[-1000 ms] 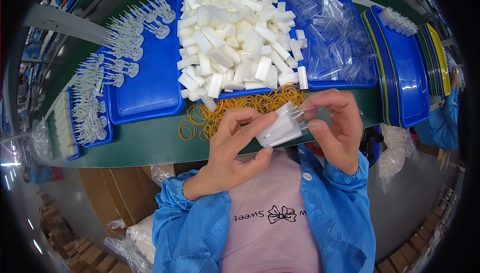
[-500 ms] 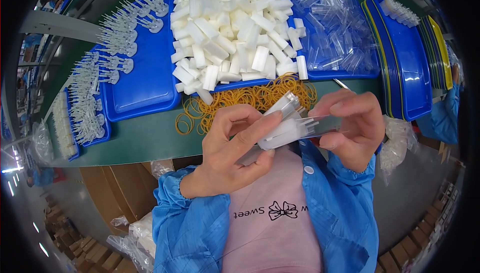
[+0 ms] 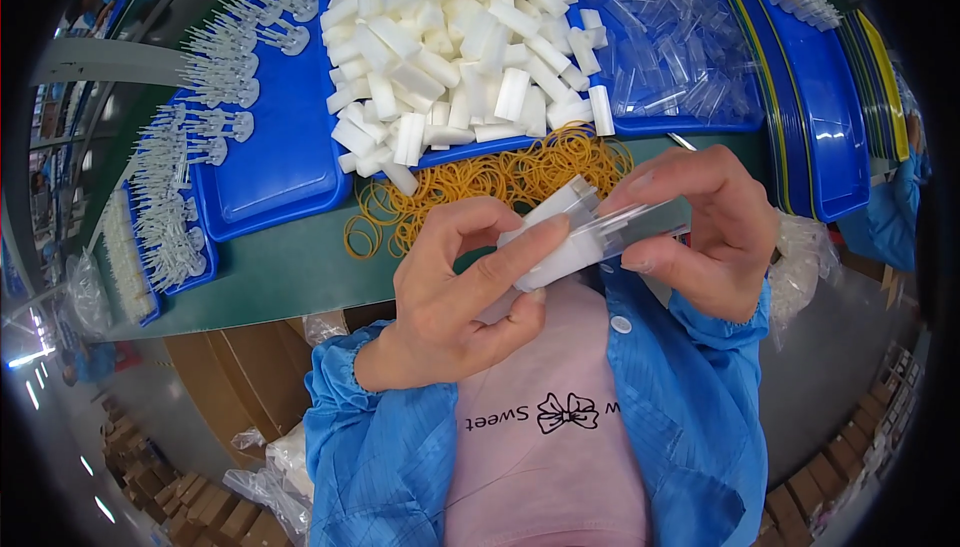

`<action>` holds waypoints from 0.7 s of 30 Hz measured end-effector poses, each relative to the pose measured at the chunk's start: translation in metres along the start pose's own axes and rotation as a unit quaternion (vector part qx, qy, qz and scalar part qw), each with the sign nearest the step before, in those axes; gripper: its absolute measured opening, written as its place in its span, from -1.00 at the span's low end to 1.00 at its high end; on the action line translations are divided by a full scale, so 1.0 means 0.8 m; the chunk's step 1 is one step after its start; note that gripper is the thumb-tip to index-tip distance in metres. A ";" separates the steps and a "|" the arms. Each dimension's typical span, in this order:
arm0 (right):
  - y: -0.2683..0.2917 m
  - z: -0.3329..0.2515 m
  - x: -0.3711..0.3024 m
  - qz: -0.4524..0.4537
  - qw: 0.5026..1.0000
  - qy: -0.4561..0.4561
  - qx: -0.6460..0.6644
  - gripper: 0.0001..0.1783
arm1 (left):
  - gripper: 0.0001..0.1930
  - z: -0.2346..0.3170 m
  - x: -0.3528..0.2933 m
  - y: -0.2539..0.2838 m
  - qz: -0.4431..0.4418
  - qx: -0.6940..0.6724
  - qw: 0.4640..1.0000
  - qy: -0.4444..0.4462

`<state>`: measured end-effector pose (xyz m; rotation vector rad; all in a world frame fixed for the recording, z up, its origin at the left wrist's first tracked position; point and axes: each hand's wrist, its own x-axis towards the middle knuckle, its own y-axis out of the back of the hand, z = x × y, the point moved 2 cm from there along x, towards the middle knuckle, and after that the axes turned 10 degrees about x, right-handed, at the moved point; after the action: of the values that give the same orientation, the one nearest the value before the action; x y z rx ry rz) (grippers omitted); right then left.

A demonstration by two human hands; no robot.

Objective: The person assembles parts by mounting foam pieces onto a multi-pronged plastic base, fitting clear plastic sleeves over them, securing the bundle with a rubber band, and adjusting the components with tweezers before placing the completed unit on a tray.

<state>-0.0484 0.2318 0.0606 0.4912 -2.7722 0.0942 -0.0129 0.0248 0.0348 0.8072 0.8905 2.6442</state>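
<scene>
In front of my chest, my left hand (image 3: 450,307) grips a white block (image 3: 565,259) between thumb and fingers. A second pale piece lies beside it, partly covered by the thumb and index finger. My right hand (image 3: 720,232) pinches a clear plastic sleeve (image 3: 640,225) by its outer end. The sleeve's other end meets the right end of the white block and seems to go around it; the fingers partly hide the join. Just beyond both hands, a loose heap of yellow-brown rubber bands (image 3: 500,175) lies on the green table (image 3: 300,292).
White blocks (image 3: 450,57) pile high at the far middle. Clear plastic sleeves (image 3: 665,47) fill a blue tray to their right. White pronged parts (image 3: 215,62) line another blue tray (image 3: 275,197) at left. Stacked trays (image 3: 820,137) stand at right, near another person's blue sleeve (image 3: 890,212).
The thin white prongs at the block's right end are now covered by the clear sleeve, which has been brought up over them. My right hand has tilted, its fingers slightly higher.
</scene>
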 end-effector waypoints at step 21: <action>-0.021 0.009 -0.012 -0.166 0.955 -0.013 -0.245 0.09 | -0.40 -0.030 -0.002 -0.060 -0.186 -0.686 0.590 0.382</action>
<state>-0.0368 0.2185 0.0505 0.8061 -2.5565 -0.6634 -0.0233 0.0503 -0.0115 -0.8459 -0.9092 2.1810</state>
